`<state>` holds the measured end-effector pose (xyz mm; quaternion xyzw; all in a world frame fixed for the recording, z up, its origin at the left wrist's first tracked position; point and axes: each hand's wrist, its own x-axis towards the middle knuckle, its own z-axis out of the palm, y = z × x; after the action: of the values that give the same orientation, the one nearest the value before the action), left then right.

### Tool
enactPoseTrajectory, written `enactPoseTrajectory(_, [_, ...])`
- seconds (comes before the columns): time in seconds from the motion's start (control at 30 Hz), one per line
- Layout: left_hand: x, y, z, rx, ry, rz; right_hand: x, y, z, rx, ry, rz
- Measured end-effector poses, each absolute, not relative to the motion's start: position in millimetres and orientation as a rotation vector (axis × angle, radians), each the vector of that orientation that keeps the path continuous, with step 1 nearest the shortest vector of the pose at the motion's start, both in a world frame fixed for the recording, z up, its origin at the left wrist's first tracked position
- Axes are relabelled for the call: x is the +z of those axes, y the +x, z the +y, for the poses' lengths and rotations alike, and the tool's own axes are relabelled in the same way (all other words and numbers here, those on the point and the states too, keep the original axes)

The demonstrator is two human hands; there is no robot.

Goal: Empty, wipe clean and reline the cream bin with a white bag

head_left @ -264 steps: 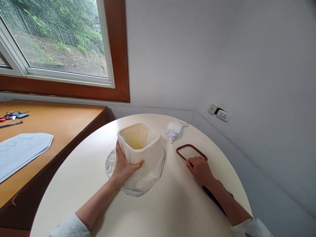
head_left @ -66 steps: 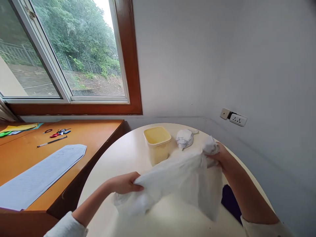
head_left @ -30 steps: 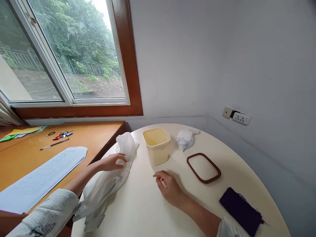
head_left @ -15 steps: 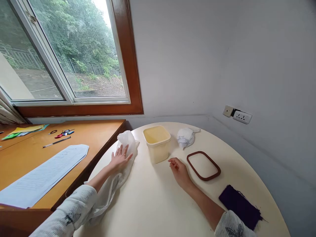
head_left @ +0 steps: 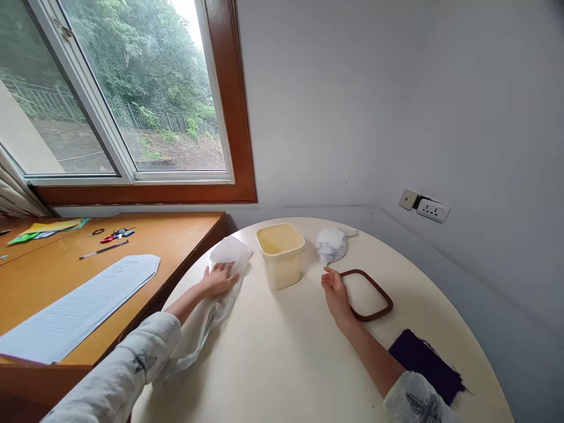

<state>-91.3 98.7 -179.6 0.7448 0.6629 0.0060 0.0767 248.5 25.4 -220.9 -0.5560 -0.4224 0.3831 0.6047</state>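
Observation:
My left hand [head_left: 219,281] lies over a crumpled, translucent white plastic bag [head_left: 230,249] at the left of the round table. Its fingers are spread and press down on the bag. My right hand [head_left: 335,294] is beside the left edge of a brown rounded frame [head_left: 382,294], partly covering it. Its fingers are loosely bent and apart, with nothing visible in them; whether it touches the frame I cannot tell. Between my hands, a little farther back, stands a pale yellow plastic tub [head_left: 282,267] without a lid.
A white crumpled bundle [head_left: 331,244] lies behind the frame. Dark purple cloth [head_left: 425,365] with frayed edges is by my right forearm. On the wooden desk [head_left: 185,238] at left are papers [head_left: 88,305], a pen [head_left: 103,250] and scissors [head_left: 117,235]. A wall socket [head_left: 433,210] is at right.
My right hand has moved right, away from the tub to the frame's left edge. My left hand stays on the bag, which looks flatter under it; its fingers have bent somewhat.

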Motion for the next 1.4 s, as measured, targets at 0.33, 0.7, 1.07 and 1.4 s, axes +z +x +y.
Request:
enactPoseTrajectory(0.33, [-71, -44, 100, 0.375, 2.32, 1.922, -224, 277, 36, 0.809, -1.306, -0.838])
enactPoseTrajectory(0.7, [-99, 43, 81, 1.158, 1.596, 1.413, -226, 277, 61, 0.885, -1.214, -0.683])
enactPoseTrajectory(1.07, [-108, 33, 91, 1.118, 1.621, 1.431, -223, 252, 82, 1.005, -1.141, -0.697])
enactPoseTrajectory(1.4, [-106, 28, 94, 1.101, 1.542, 1.411, -223, 263, 75, 0.873, -1.225, -0.749])
